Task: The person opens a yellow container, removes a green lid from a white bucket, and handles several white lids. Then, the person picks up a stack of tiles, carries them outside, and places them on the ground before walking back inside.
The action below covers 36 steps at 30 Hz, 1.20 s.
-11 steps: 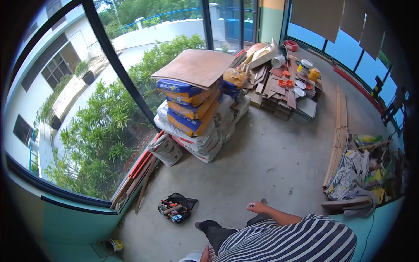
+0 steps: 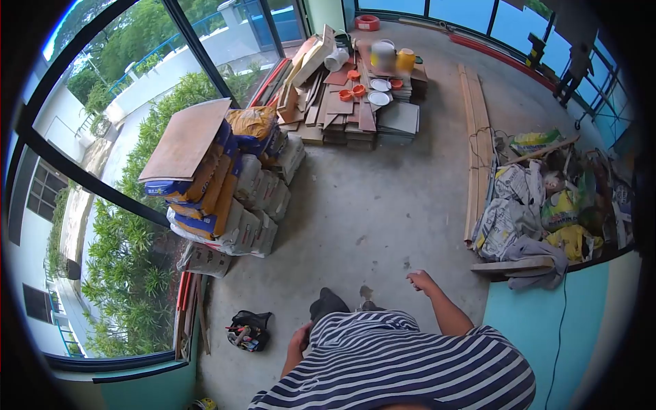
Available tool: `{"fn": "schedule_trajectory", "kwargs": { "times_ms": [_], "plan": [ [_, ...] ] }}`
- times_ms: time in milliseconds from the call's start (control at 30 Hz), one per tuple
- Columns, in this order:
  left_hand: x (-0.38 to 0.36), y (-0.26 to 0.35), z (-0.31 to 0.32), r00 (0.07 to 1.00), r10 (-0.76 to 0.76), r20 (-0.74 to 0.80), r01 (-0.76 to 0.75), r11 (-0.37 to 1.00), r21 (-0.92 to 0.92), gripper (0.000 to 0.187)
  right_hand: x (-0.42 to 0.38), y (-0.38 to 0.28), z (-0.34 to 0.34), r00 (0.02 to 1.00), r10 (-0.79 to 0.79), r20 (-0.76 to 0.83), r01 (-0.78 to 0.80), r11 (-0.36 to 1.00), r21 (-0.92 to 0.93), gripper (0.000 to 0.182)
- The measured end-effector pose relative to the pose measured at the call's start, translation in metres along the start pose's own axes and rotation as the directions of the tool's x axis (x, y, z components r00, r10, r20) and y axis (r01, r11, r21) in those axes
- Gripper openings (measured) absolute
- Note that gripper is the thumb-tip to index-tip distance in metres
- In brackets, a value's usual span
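My left hand (image 2: 298, 338) hangs low beside my dark trouser leg. Its fingers are mostly turned from view, and I see nothing held in it. Out to the right, over the bare concrete floor (image 2: 342, 219), my right hand (image 2: 421, 281) is loosely curled closed, with nothing showing in it. A black open tool bag (image 2: 250, 331) with several hand tools inside lies on the floor left of my left hand, apart from it. One dark shoe (image 2: 329, 303) shows ahead of my striped shirt (image 2: 396, 362).
Stacked cement-type bags (image 2: 225, 212) under a brown board (image 2: 188, 140) stand by the window. Piled tiles and boards (image 2: 348, 113) lie farther back. Long planks (image 2: 475, 150) and a heap of empty sacks (image 2: 526, 198) line the right side. A person (image 2: 579, 65) is at the far right.
My view has turned right and moved forward. The bags and tool bag now sit farther left. My right hand reaches farther ahead, and the white bucket rim near my left hand is out of view.
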<state>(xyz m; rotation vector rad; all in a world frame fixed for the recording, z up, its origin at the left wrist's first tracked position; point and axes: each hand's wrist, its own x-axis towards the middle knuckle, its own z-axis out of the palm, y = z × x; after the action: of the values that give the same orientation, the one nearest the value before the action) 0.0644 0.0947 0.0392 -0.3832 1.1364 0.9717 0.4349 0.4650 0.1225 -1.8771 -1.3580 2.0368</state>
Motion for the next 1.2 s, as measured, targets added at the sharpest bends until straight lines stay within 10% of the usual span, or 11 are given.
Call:
{"fn": "schedule_trajectory", "kwargs": {
  "times_ms": [267, 467, 633, 867, 1100, 1200],
  "plan": [
    [0.064, 0.094, 0.165, 0.942, 0.012, -0.337, 0.114, 0.929, 0.352, 0.035, 0.088, -0.086, -0.145, 0.981, -0.127, -0.144, 0.156, 0.964, 0.215, 0.018],
    [0.200, 0.161, 0.251, 0.900, -0.067, -0.431, 0.287, 0.836, 0.468, 0.030, 0.089, -0.053, -0.260, 0.957, 0.168, -0.238, -0.126, 0.975, 0.181, 0.020],
    [0.311, 0.344, 0.531, 0.969, 0.228, -0.094, -0.043, 0.530, 0.847, 0.031, 0.059, -0.014, -0.325, 0.862, 0.437, -0.257, -0.259, 0.816, 0.516, 0.027],
    [0.389, 0.511, 0.884, 0.806, 0.488, 0.337, -0.522, 0.314, 0.793, 0.029, 0.183, 0.010, -0.413, 0.887, 0.457, -0.062, -0.323, 0.712, 0.623, 0.026],
    [0.472, 0.457, 0.948, 0.930, 0.367, 0.029, -0.171, 0.361, 0.917, 0.029, 0.341, -0.160, -0.694, 0.941, 0.330, -0.071, -0.273, 0.869, 0.413, 0.020],
    [0.488, 0.409, 0.938, 0.966, 0.198, -0.166, 0.068, 0.426, 0.902, 0.033, 0.400, -0.249, -0.844, 0.939, 0.163, -0.304, 0.049, 0.811, 0.583, 0.016]
  ]
}}
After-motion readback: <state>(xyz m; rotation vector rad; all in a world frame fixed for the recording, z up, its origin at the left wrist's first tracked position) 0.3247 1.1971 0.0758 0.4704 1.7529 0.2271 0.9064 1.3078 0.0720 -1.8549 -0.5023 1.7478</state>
